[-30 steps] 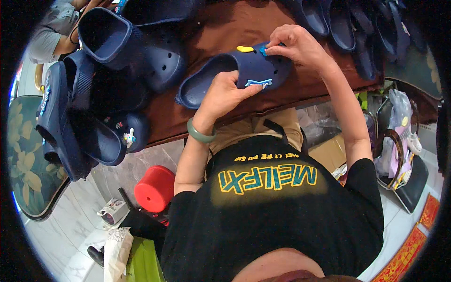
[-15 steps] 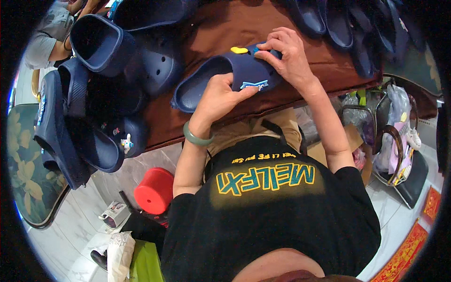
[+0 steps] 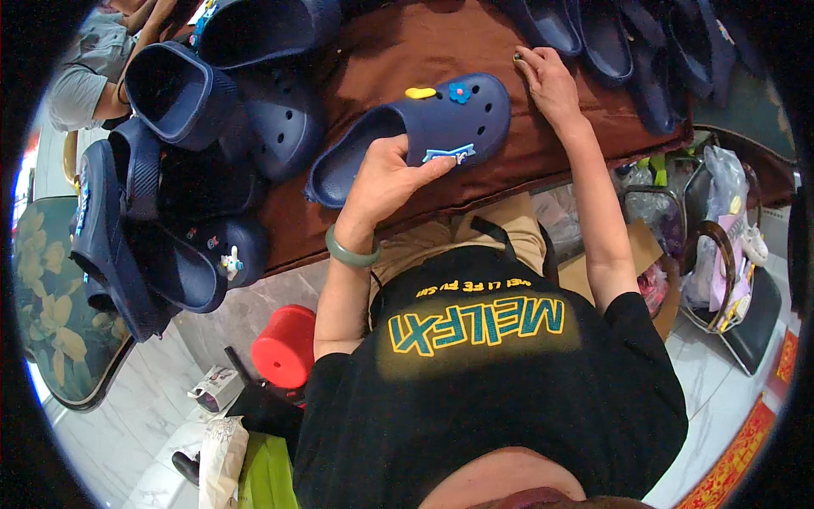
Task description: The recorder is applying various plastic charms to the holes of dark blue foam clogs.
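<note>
Clasping the clog [image 3: 462,123] at its opening with the left hand [image 3: 383,182], thumb on the blue badge [image 3: 451,154]. Lying toe-right on the counter [image 3: 517,172], near its front edge. Holding the right hand [image 3: 549,85] off the toe, fingers curled to the thumb, any grip too small to tell. Crowded at left by piled clogs [image 3: 284,140]; with brown cloth [image 3: 610,119] reaching to clogs at far right [image 3: 606,51].
</note>
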Tool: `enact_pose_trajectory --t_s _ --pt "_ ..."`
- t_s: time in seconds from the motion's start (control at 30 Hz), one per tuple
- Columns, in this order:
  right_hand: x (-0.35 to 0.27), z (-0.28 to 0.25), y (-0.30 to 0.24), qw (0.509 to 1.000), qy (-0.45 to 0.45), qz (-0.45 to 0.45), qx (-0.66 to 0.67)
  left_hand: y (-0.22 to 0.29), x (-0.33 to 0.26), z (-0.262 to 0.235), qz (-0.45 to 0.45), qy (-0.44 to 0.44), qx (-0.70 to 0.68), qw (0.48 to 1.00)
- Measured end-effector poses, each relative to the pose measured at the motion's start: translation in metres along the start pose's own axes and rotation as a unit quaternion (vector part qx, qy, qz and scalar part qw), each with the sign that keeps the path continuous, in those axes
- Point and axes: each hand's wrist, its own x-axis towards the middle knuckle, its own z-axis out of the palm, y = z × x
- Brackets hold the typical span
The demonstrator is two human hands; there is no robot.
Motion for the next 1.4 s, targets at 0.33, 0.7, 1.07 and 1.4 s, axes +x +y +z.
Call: enact_pose_trajectory --t_s 0.33,0.7,1.07,1.4 --pt "-0.030 -0.021 -0.038 0.937 0.026 0.123 0.325 0.002 0.001 -0.001 -0.001 0.003 -0.007 1.000" --pt "-0.068 -0.044 -0.096 0.953 0.054 -0.147 0.260 -0.002 0.002 0.000 0.004 0.012 -0.003 1.000" --pt "-0.069 -0.046 -0.115 0.971 0.031 -0.042 0.232 0.005 -0.003 0.004 0.008 0.007 -0.045 0.999" --pt "-0.063 -0.063 -0.099 0.971 -0.034 -0.180 0.154 0.001 -0.002 0.000 0.006 0.001 -0.001 1.000"
